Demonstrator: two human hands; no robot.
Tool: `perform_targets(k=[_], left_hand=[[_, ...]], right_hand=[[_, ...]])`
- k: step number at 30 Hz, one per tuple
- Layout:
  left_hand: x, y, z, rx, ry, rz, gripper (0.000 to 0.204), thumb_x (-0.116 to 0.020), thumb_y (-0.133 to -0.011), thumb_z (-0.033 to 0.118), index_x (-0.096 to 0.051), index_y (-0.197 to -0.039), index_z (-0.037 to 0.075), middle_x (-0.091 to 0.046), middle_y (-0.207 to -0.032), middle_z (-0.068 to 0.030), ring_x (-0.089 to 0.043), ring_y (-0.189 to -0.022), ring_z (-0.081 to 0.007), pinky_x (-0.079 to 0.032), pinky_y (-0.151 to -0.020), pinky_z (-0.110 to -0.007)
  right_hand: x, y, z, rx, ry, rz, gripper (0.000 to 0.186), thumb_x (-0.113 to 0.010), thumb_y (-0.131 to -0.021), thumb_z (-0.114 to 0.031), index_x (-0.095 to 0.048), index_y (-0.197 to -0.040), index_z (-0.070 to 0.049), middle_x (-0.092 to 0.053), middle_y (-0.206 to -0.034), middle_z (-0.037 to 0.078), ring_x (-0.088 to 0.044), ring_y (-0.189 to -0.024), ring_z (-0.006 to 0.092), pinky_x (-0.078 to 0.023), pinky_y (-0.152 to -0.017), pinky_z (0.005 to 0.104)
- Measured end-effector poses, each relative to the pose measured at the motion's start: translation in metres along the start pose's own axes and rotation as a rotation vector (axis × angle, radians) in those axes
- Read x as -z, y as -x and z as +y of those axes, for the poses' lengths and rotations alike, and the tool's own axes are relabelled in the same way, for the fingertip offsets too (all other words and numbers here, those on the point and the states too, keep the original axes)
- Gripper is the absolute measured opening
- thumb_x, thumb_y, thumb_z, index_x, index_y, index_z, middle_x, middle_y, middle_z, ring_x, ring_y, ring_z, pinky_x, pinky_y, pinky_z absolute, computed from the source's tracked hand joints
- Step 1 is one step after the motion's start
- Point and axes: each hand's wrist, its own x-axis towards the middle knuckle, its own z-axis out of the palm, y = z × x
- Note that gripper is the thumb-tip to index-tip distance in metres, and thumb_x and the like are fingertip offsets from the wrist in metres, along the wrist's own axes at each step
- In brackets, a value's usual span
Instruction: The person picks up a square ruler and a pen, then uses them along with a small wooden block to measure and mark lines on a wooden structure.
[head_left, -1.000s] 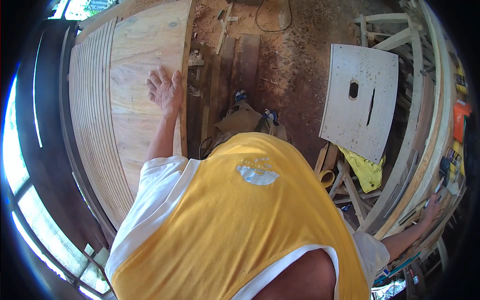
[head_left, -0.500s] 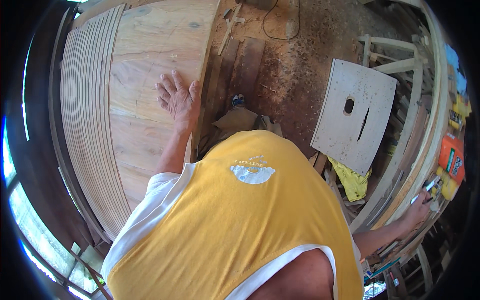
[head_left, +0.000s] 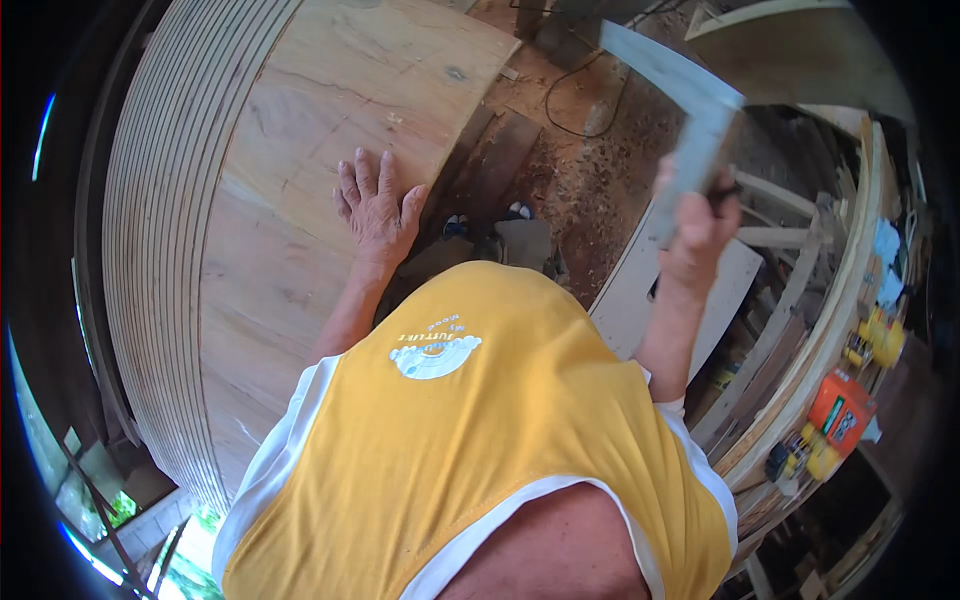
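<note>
My left hand (head_left: 382, 220) lies flat near the right edge of a broad pale wooden panel (head_left: 330, 130), its fingers spread and holding nothing. A row of narrow parallel strips or grooves (head_left: 170, 200) runs down the panel's left side. Raised over the floor on the right, my right hand (head_left: 695, 235) is closed round a carpenter's square (head_left: 712, 125), a grey L-shaped metal tool slightly blurred by motion. Something small and dark (head_left: 725, 192) shows by the fingers of that hand; I cannot make out what it is.
Right of me, a pale board with a slot (head_left: 722, 270) leans by a wooden frame (head_left: 775, 238). A shelf edge (head_left: 815, 350) carries an orange container (head_left: 840, 410) and yellow power tools (head_left: 880, 338). Sawdust and a black cable (head_left: 548, 100) lie on the floor.
My right hand has come from the shelf at far right to the front, now with the carpenter's square in it. The view has turned; my left hand stays on the panel.
</note>
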Motion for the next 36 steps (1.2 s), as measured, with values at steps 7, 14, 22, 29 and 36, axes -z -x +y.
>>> perform_targets(k=[7,14,22,29,36], left_hand=[[0.087,-0.034,0.054,0.104,1.296,0.106,0.074,-0.055,-0.100,0.056,-0.054,-0.141,-0.005,-0.062,-0.136,-0.0200,-0.054,-0.133,-0.0301,-0.036,-0.114,-0.041],[0.091,-0.047,0.124,0.483,1.716,0.360,0.083,-0.079,-0.087,0.048,-0.048,-0.146,-0.002,-0.064,-0.131,-0.0164,-0.061,-0.121,-0.0221,-0.049,-0.103,-0.039],[0.091,-0.055,0.200,0.430,1.343,0.632,0.089,-0.080,-0.087,0.037,-0.036,-0.156,0.001,-0.057,-0.143,-0.0189,-0.052,-0.135,-0.0280,-0.042,-0.110,-0.043],[0.043,-0.014,0.192,0.648,0.806,0.546,0.061,-0.078,-0.089,0.023,-0.056,-0.142,0.002,-0.061,-0.140,-0.0193,-0.057,-0.131,-0.0310,-0.043,-0.109,-0.041],[0.013,0.027,0.163,0.692,0.412,0.603,0.046,-0.076,-0.089,0.018,-0.064,-0.130,0.000,-0.066,-0.128,-0.0228,-0.060,-0.122,-0.0380,-0.046,-0.106,-0.042]], right_hand=[[-0.120,-0.062,0.055,0.579,0.428,-0.762,0.036,-0.079,-0.075,-0.023,-0.059,-0.100,-0.006,-0.058,-0.085,0.012,-0.064,-0.070,0.0316,-0.054,-0.059,0.0404],[-0.126,-0.104,0.089,0.561,0.126,-1.245,0.039,-0.079,-0.074,-0.019,-0.055,-0.101,-0.006,-0.058,-0.091,0.013,-0.065,-0.074,0.0343,-0.055,-0.062,0.0417],[-0.094,-0.163,0.105,0.385,-0.093,-1.334,0.027,-0.066,-0.086,-0.010,-0.058,-0.110,-0.002,-0.062,-0.093,0.014,-0.063,-0.077,0.0317,-0.054,-0.070,0.0361],[-0.080,-0.223,0.141,-0.353,0.043,-1.160,0.019,-0.051,-0.102,-0.017,-0.063,-0.106,-0.003,-0.066,-0.089,0.001,-0.058,-0.079,0.0078,-0.049,-0.072,0.0268],[-0.070,-0.275,0.199,-0.174,0.274,-1.057,0.020,-0.056,-0.101,-0.017,-0.068,-0.103,-0.002,-0.064,-0.085,-0.004,-0.056,-0.077,0.0037,-0.048,-0.070,0.0235]])
